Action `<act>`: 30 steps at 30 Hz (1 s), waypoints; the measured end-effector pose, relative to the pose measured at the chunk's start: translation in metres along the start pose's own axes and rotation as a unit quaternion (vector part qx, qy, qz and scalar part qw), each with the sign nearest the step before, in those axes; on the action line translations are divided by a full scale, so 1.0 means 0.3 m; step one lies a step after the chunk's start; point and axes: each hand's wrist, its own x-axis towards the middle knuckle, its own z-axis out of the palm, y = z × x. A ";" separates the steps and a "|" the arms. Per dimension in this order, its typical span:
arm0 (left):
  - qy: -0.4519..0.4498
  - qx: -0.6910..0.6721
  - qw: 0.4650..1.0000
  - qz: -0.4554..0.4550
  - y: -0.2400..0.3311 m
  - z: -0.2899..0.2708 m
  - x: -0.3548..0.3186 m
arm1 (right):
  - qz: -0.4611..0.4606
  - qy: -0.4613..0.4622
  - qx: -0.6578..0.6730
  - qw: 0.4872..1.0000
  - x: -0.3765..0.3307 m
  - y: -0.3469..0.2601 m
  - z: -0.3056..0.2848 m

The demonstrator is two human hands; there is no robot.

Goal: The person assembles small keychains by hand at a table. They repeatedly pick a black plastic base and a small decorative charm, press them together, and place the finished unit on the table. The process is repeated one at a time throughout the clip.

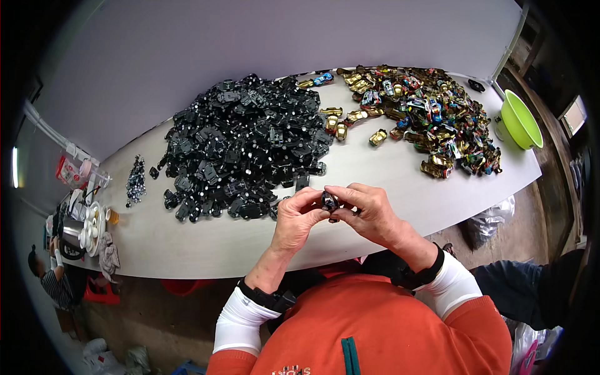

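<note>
Between the fingertips of both hands, above the near edge of the table, is a small dark toy car (329, 201). My left hand (291, 220) pinches it from the left, and my right hand (370, 211) grips it from the right with thumb and fingers. The fingers hide much of it. Just beyond my left hand lies a big heap of black toy car chassis (244, 147) with small wheels. Farther right spreads a heap of shiny gold and multicoloured toy car bodies (437, 115). A few gold car bodies (340, 130) lie between the two heaps.
A small pile of tiny shiny parts (135, 182) lies left on the white table (187, 250). A lime green bowl (520, 120) leans at the right end. A tray of cups (94, 228) is at far left, near another person (50, 275). Plastic bags (490, 220) sit beyond the right edge.
</note>
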 end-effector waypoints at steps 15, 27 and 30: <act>0.019 -0.103 0.995 0.004 0.012 0.034 -0.028 | 0.000 0.015 0.056 0.998 -0.008 -0.039 -0.005; 0.100 0.210 0.955 0.183 0.043 0.112 -0.048 | -0.043 0.059 -0.088 0.993 -0.012 -0.075 -0.009; 0.118 0.154 0.966 0.174 0.030 0.110 -0.047 | -0.054 0.070 -0.105 0.991 -0.008 -0.081 -0.006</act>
